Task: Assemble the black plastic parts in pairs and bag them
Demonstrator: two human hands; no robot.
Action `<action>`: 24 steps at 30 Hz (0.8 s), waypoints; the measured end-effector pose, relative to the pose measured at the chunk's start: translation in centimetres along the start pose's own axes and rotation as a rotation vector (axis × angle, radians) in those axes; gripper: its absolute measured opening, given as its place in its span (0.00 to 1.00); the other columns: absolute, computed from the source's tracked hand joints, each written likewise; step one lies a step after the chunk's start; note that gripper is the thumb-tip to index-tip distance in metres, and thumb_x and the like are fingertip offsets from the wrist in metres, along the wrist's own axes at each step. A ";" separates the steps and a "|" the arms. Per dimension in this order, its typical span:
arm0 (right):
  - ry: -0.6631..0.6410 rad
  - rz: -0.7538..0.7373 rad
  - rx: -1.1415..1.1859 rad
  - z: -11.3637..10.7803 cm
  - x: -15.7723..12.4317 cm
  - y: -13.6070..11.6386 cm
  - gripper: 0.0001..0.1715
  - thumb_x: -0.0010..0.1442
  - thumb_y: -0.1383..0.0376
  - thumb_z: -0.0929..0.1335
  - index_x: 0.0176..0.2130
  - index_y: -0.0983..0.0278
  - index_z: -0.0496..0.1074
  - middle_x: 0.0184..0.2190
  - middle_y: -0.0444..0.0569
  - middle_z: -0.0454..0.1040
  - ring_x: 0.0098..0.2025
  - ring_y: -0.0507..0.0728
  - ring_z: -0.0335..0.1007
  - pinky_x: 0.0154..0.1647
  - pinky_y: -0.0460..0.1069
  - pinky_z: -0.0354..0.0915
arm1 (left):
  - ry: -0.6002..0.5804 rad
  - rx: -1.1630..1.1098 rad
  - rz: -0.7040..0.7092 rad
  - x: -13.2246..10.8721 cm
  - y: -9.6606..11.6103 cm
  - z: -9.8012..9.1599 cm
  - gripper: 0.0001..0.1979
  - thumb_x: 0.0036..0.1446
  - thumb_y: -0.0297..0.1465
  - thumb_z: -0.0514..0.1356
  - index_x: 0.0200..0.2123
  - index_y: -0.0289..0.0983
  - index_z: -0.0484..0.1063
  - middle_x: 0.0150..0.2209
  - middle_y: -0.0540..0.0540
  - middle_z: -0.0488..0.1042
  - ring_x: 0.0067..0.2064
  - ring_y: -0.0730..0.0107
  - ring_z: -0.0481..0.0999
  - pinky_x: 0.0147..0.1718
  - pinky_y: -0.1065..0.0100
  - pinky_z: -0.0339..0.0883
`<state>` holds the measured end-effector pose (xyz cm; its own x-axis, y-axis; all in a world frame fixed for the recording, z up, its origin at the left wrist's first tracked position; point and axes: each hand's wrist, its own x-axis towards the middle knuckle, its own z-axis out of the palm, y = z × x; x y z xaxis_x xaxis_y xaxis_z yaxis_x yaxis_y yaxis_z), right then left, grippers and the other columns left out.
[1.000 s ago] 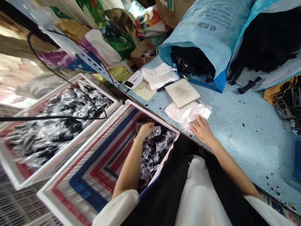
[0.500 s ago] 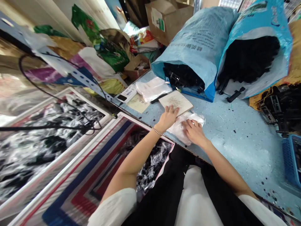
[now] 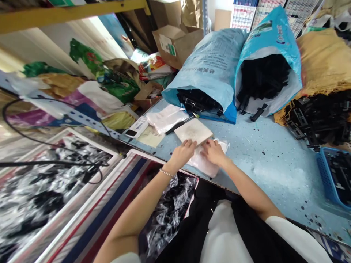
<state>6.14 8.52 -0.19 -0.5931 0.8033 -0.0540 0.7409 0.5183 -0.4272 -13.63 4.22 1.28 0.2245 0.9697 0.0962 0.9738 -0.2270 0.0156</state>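
Blue speckled worktop [image 3: 274, 160], head view: square board [image 3: 193, 128] lies partly over clear plastic bags [image 3: 205, 164], before an open blue sack [image 3: 211, 69]. Left hand [image 3: 182, 155], one second ago inside the stripe-lined crate [image 3: 106, 206], now rests fingers together on the board's near edge; right hand [image 3: 214, 151], fingers curled, touches the bags beside it. Clamping by either: cannot tell.

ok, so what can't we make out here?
Head view, all items:
Plastic bags: number unclear, partly covered by right grip and square board.
Left grip: its own back hides whether it pinches or just touches the board.
Bagged parts at far left: blurred.
Left blue sack: depths lost in shadow.
Basket: cut off by right edge.
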 end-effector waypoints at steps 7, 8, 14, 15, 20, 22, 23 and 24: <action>0.256 0.082 0.533 -2.2 -9.8 11.1 0.15 0.69 0.60 0.64 0.48 0.59 0.78 0.48 0.52 0.78 0.53 0.59 0.73 0.58 0.56 0.67 | 0.190 -0.186 0.079 -1.2 0.9 3.7 0.19 0.66 0.29 0.54 0.57 0.36 0.73 0.61 0.33 0.73 0.65 0.41 0.69 0.61 0.42 0.67; 0.293 0.160 0.535 -2.6 -10.9 13.0 0.15 0.68 0.60 0.65 0.47 0.60 0.78 0.47 0.52 0.78 0.51 0.59 0.74 0.55 0.56 0.69 | 0.217 -0.245 0.133 -0.4 1.6 3.9 0.18 0.67 0.30 0.53 0.57 0.37 0.73 0.61 0.35 0.73 0.66 0.43 0.68 0.63 0.42 0.65; 0.583 0.341 0.442 -9.5 -10.3 22.7 0.22 0.64 0.58 0.66 0.54 0.62 0.73 0.52 0.56 0.73 0.51 0.59 0.74 0.51 0.56 0.72 | 0.224 -0.671 0.283 12.8 8.7 3.8 0.27 0.65 0.35 0.57 0.66 0.39 0.63 0.65 0.36 0.68 0.67 0.50 0.67 0.64 0.47 0.64; 0.636 0.344 0.393 -11.5 -9.3 24.1 0.24 0.64 0.58 0.66 0.56 0.63 0.72 0.52 0.57 0.72 0.52 0.60 0.73 0.52 0.56 0.72 | 0.251 -0.741 0.246 16.4 9.5 3.3 0.28 0.64 0.35 0.58 0.66 0.39 0.62 0.65 0.35 0.67 0.67 0.50 0.67 0.65 0.47 0.63; 0.848 0.428 0.052 -22.1 -3.6 29.9 0.36 0.61 0.55 0.68 0.63 0.69 0.63 0.58 0.66 0.65 0.62 0.68 0.64 0.61 0.62 0.64 | 0.522 -1.036 -0.026 34.1 10.8 -1.6 0.39 0.55 0.32 0.64 0.68 0.32 0.55 0.71 0.28 0.53 0.73 0.44 0.53 0.70 0.46 0.52; 0.903 0.476 0.009 -25.2 -1.7 31.7 0.37 0.58 0.55 0.71 0.61 0.70 0.63 0.59 0.69 0.64 0.64 0.71 0.59 0.63 0.63 0.61 | 0.607 -1.169 -0.164 39.3 10.6 -3.3 0.39 0.51 0.31 0.67 0.65 0.31 0.58 0.70 0.28 0.55 0.74 0.45 0.48 0.70 0.48 0.50; 0.938 0.494 0.056 -26.4 -0.7 32.5 0.35 0.57 0.55 0.72 0.58 0.70 0.65 0.58 0.68 0.65 0.64 0.71 0.59 0.63 0.63 0.60 | 0.634 -1.235 -0.225 41.4 10.4 -3.9 0.36 0.51 0.31 0.67 0.62 0.32 0.62 0.67 0.29 0.60 0.73 0.45 0.52 0.69 0.48 0.52; 0.977 0.507 0.132 -27.3 0.2 33.2 0.31 0.55 0.56 0.73 0.54 0.68 0.68 0.56 0.67 0.67 0.63 0.71 0.60 0.62 0.63 0.60 | 0.654 -1.294 -0.271 43.1 10.3 -4.1 0.30 0.52 0.31 0.66 0.59 0.32 0.65 0.63 0.30 0.67 0.70 0.45 0.58 0.67 0.48 0.57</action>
<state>39.25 33.88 10.20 0.3166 0.8294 0.4602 0.7533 0.0750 -0.6534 5.91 43.25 9.70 -0.3535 0.8624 0.3624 0.1937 -0.3115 0.9303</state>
